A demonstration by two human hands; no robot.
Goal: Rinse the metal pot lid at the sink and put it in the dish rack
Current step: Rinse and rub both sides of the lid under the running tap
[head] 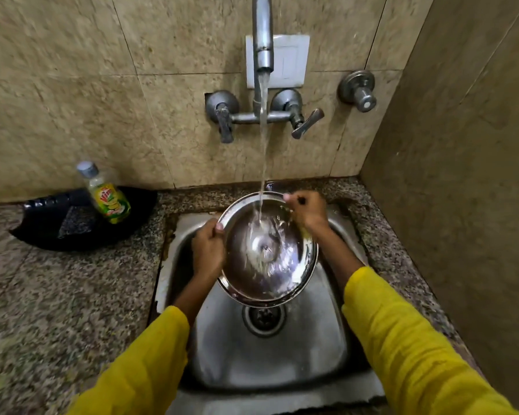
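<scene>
The round metal pot lid point(267, 250) is held over the steel sink point(270, 354), its hollow underside turned up toward me. Water from the tap point(262, 34) falls into the middle of it and splashes. My left hand point(207, 250) grips the lid's left rim, thumb over the edge. My right hand point(307, 212) holds the far right rim, fingers curled over it. No dish rack is in view.
A dish-soap bottle point(108, 194) leans on a black tray point(72, 220) on the granite counter left of the sink. Two tap levers point(225, 124) point(304, 122) and a wall valve point(358, 91) sit on the tiled wall. A side wall closes in on the right.
</scene>
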